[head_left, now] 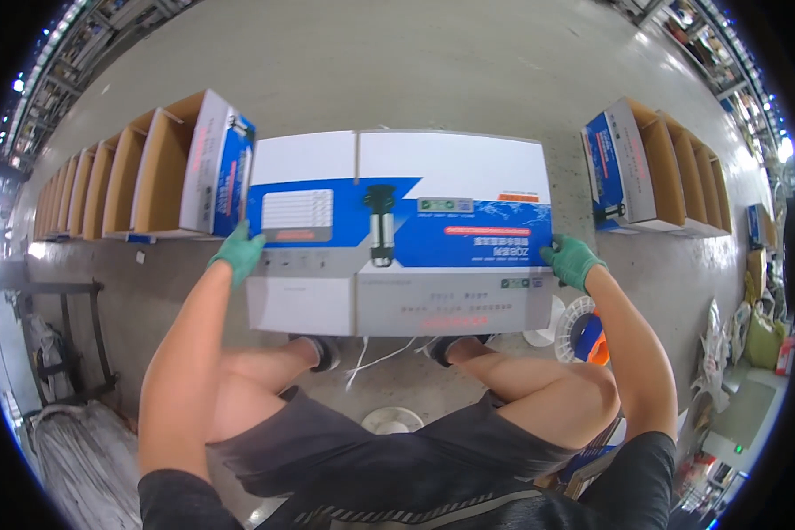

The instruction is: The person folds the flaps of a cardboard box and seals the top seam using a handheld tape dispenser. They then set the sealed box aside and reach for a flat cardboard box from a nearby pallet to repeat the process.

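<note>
A flattened cardboard box (397,230), printed white, blue and grey with a picture of a pump, lies level in front of my knees. My left hand (238,253), in a green glove, grips its left edge. The matching gloved right hand (572,261) is closed on the right edge, fingers partly out of sight at the rim. A fold line runs across the cardboard left of its middle. Both forearms are stretched forward, and my shoes show just beyond the near edge.
A row of open cardboard boxes (159,172) stands on the floor at the left, a shorter row (658,168) at the right. A white spool (578,329) with orange and blue parts is by my right knee. White string (375,363) lies between my feet. A metal frame (71,344) stands left.
</note>
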`<state>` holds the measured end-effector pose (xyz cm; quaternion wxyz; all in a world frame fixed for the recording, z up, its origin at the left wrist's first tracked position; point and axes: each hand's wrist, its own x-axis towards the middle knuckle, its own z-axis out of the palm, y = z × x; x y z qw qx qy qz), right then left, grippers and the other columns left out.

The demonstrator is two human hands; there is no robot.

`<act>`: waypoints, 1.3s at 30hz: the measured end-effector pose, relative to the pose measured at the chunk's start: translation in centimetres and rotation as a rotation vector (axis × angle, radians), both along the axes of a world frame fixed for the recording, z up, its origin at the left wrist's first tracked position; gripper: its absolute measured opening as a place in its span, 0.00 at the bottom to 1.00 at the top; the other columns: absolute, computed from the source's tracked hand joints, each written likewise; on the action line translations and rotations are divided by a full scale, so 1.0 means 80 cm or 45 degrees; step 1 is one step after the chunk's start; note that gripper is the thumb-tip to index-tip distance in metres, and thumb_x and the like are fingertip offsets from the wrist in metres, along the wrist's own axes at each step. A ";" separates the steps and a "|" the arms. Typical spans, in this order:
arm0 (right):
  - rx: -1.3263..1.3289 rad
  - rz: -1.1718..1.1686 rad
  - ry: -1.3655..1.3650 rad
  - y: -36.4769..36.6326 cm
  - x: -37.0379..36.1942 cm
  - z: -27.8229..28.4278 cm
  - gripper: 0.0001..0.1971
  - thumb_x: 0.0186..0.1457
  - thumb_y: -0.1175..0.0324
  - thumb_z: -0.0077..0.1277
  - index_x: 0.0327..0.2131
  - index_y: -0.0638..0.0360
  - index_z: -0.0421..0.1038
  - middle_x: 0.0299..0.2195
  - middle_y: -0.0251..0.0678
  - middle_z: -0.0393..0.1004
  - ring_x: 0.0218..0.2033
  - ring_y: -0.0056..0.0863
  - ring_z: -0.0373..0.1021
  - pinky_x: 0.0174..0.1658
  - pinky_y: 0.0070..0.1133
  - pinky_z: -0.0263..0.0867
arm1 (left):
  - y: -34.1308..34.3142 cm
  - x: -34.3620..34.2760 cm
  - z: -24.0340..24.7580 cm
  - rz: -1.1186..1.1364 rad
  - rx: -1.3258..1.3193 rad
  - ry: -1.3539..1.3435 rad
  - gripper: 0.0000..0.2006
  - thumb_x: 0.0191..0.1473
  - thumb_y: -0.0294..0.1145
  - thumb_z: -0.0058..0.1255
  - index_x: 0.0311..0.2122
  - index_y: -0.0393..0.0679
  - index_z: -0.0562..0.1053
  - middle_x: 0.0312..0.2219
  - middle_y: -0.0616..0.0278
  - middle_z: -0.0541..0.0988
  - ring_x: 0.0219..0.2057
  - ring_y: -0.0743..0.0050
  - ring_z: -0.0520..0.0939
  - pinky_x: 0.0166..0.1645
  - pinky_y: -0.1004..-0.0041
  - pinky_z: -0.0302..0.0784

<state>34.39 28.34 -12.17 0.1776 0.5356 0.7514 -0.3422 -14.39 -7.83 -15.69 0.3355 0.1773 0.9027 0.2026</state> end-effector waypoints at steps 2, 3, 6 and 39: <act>-0.016 -0.094 -0.037 -0.010 -0.012 0.007 0.22 0.59 0.56 0.49 0.45 0.67 0.72 0.36 0.51 0.78 0.34 0.42 0.77 0.39 0.33 0.71 | 0.011 0.003 0.004 0.044 0.076 -0.076 0.29 0.59 0.39 0.48 0.61 0.34 0.60 0.54 0.46 0.71 0.54 0.58 0.73 0.58 0.68 0.65; -0.044 -0.203 -0.090 -0.015 -0.010 0.008 0.22 0.59 0.56 0.48 0.45 0.67 0.73 0.35 0.49 0.78 0.31 0.40 0.77 0.36 0.33 0.72 | 0.015 0.013 0.018 0.093 0.135 -0.174 0.27 0.59 0.40 0.48 0.59 0.34 0.62 0.51 0.48 0.74 0.51 0.58 0.74 0.57 0.67 0.66; 0.017 -0.351 0.052 0.000 0.015 -0.015 0.21 0.59 0.55 0.48 0.43 0.67 0.73 0.31 0.47 0.77 0.26 0.38 0.75 0.33 0.30 0.72 | 0.022 0.021 0.026 0.163 0.266 -0.194 0.25 0.60 0.43 0.47 0.55 0.34 0.66 0.48 0.49 0.75 0.48 0.57 0.75 0.54 0.65 0.68; 0.396 0.797 -0.087 -0.081 -0.083 0.414 0.16 0.59 0.56 0.50 0.45 0.52 0.78 0.39 0.35 0.80 0.39 0.27 0.74 0.48 0.23 0.68 | -0.026 0.018 0.270 0.606 1.838 0.210 0.40 0.50 0.53 0.61 0.61 0.43 0.59 0.53 0.60 0.68 0.54 0.68 0.68 0.60 0.69 0.62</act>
